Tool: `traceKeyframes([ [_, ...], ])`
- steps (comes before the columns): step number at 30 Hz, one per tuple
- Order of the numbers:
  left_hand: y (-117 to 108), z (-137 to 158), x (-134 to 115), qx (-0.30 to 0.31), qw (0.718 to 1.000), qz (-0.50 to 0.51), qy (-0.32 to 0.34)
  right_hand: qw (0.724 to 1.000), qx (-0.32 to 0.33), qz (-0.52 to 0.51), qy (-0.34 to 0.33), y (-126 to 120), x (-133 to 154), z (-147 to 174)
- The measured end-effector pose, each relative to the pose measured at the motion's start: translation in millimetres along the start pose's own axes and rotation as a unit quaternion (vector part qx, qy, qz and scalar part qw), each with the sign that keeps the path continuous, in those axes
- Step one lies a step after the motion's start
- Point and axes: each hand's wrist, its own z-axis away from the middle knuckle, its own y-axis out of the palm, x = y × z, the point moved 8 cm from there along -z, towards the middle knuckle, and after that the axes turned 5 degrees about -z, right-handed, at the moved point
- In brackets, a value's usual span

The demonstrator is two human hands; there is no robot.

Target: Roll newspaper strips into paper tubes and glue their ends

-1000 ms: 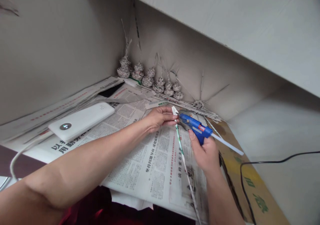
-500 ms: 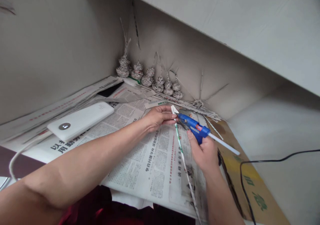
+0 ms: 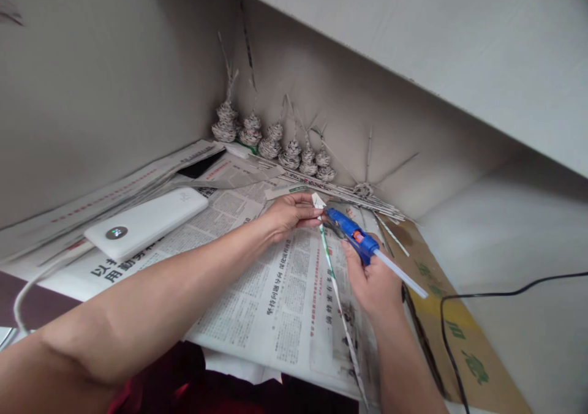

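My left hand point(image 3: 297, 215) pinches a thin rolled newspaper strip point(image 3: 337, 290) near its top, where a white folded end sticks up above my fingers. The rest of the strip slants down across the newspaper to the front edge. In my right hand point(image 3: 374, 276) is a blue hot glue gun point(image 3: 350, 225), its nozzle close beside the strip's white end; I cannot tell whether they touch. A long translucent glue stick point(image 3: 400, 273) juts from the gun's back end.
Newspaper point(image 3: 294, 316) covers the table. A white power bank point(image 3: 147, 221) with a cable lies left. Behind stand several woven paper gourds point(image 3: 291, 155) and a bundle of paper rods point(image 3: 349, 195). Cardboard point(image 3: 463, 334) and a black cord point(image 3: 448, 334) are right.
The glue gun has turned slightly, its back end and glue stick swinging down and to the left. My left hand keeps its pinch on the paper strip.
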Motion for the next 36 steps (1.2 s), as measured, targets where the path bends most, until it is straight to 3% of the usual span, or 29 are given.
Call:
traceKeyframes([
  [36,2.8,2.4,0.5,0.012,1.0,0.0,-0.008,1.0,0.001,0.026,-0.005,-2.6,5.9,1.0],
])
